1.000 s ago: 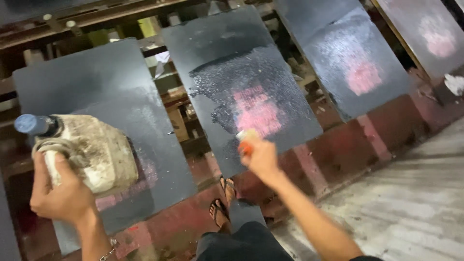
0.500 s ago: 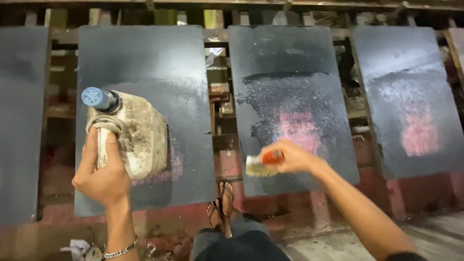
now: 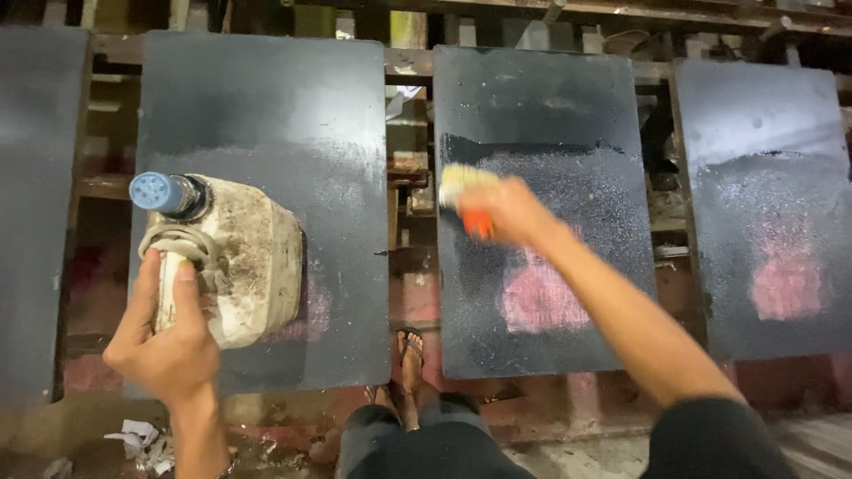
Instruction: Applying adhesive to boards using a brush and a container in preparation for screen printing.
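Observation:
My left hand (image 3: 164,341) grips the handle of a dirty white plastic jug (image 3: 240,262) with a blue cap (image 3: 153,192), held in front of a dark grey panel (image 3: 266,115). My right hand (image 3: 506,211) holds a brush (image 3: 461,186) with an orange handle and pale bristles. The bristles touch the left edge of the middle dark panel (image 3: 541,106), whose lower part looks wet and speckled, with a pink patch (image 3: 537,297) showing through.
Another dark panel (image 3: 772,115) with a pink patch stands at the right, and one more at the far left (image 3: 35,177). All lean on a wooden rack (image 3: 408,168). My sandalled foot (image 3: 408,350) is below, and paper scraps (image 3: 133,439) lie on the floor.
My right hand has lifted the brush from the panel's lower left up to its upper left edge. The jug has stayed in my left hand and the view has shifted slightly.

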